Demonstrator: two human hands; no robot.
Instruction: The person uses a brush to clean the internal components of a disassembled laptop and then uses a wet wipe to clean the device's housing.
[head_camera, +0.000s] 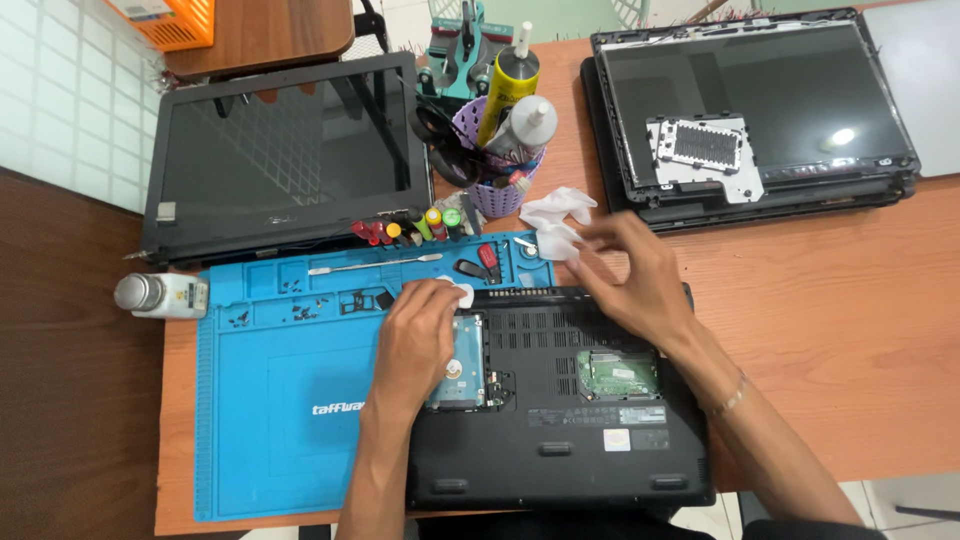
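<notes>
A black plastic laptop base (560, 400) lies upside down at the near edge of the orange-brown wooden bench (830, 310), its left part overlapping a blue silicone repair mat (270, 400). Its underside is ribbed with vent slots along the top, two service bays are uncovered, and pale labels sit near its middle. In the left bay lies a silver rectangular hard drive (462, 365) with a pale sticker; in the right bay a green circuit board (617, 372) shows. The left hand (418, 340) rests over the upper left corner of the base and partly covers the drive, its fingers (440, 295) curled and pinched shut on a small white wad of tissue (462, 294) pressed at the edge of the laptop. The right hand (630, 280) hovers above the top edge of the base, its fingers (590, 240) spread loosely and touching a crumpled white tissue (556, 243); whether they grip it is unclear through the blur. More crumpled white tissue (558, 205) lies just behind. On the mat's upper trays lie a thin metal spudger (372, 265) and a row of coloured screwdriver bits (410, 228). A purple perforated tool cup (495, 185) holds a yellow tube and a white bottle. A black laptop lid panel (285, 155) lies at far left, another dismantled black screen assembly (760, 110) at far right, and a small white bottle with a silver cap (160, 294) lies on its side left of the mat.
</notes>
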